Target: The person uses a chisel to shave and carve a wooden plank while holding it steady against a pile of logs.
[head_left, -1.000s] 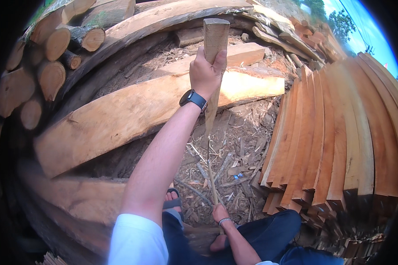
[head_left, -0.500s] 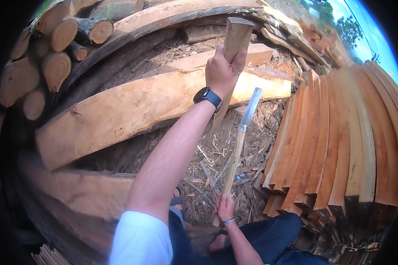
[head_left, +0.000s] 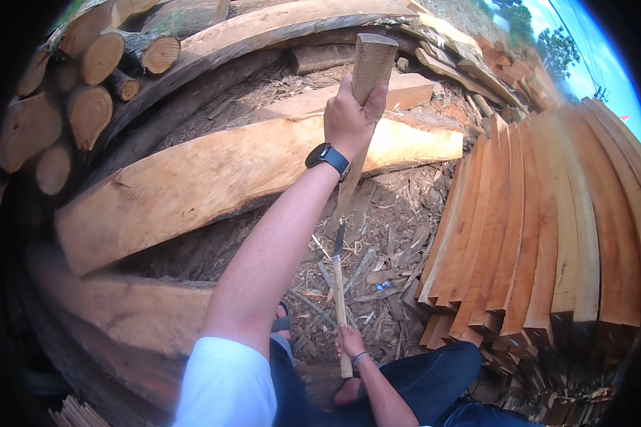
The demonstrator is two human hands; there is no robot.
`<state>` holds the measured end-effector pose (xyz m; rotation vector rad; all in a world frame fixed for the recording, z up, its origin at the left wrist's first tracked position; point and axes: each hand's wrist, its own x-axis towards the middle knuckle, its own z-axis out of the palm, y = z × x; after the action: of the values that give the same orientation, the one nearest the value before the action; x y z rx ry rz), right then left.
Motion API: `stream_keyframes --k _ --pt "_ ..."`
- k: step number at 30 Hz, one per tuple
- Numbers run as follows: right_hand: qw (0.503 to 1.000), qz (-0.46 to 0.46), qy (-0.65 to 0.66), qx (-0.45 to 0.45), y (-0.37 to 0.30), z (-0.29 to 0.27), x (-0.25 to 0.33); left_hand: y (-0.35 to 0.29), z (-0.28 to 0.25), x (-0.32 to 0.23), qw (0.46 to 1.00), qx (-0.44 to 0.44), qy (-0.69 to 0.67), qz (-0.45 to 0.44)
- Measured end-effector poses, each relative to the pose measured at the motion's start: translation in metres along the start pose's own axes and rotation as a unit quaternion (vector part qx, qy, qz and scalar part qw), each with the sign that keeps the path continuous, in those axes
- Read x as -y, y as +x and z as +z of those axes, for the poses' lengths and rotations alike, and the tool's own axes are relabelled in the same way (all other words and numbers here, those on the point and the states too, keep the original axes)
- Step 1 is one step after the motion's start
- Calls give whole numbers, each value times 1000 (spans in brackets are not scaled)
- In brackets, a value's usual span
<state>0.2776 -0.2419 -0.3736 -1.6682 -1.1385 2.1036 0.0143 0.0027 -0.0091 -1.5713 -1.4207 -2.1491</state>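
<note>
Well, the left hand (head_left: 350, 117) has its fingers wrapped around the wooden stake (head_left: 374, 64) just below its top, in front of the pale slab (head_left: 214, 178), while the right hand (head_left: 350, 343) is curled tightly around the wooden handle (head_left: 340, 292) of a dark blade (head_left: 340, 238). From where I stand, blade and stake nearly line up at the stake's lower end; I can't tell whether they touch. I'd grip the stake firmly, leave those upper fingers high, and angle the stroke clear of the sandaled foot (head_left: 283, 322) and right knee (head_left: 463, 358). The slab's near edge and the stacked boards (head_left: 534, 220) hem things in; the chip-strewn ground (head_left: 406, 206) between offers the swinging room.
</note>
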Motion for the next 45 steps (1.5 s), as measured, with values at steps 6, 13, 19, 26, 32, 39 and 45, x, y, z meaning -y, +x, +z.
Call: stream_keyframes --k 6,13,19,26,32,39,45 --pt "966 49 235 92 -2 -31 33 2 -7 3 999 -28 19 5" --pt "955 -242 -84 -152 -18 -1 31 5 -15 4 999 -49 13 9" --pt "883 -135 -409 -189 7 -9 -18 2 -5 2 999 -38 34 -5" --pt "887 -154 -398 -179 24 -23 -38 4 -1 -1 1000 -26 6 -5" --pt "985 -21 -169 -1 -2 -19 2 3 -4 1 1000 -13 -4 -24" --pt "995 34 56 71 -18 -61 68 -1 -11 -2 999 -4 4 -31" --pt "984 43 117 124 -9 -50 52 -1 -22 -7 999 -15 25 -37"
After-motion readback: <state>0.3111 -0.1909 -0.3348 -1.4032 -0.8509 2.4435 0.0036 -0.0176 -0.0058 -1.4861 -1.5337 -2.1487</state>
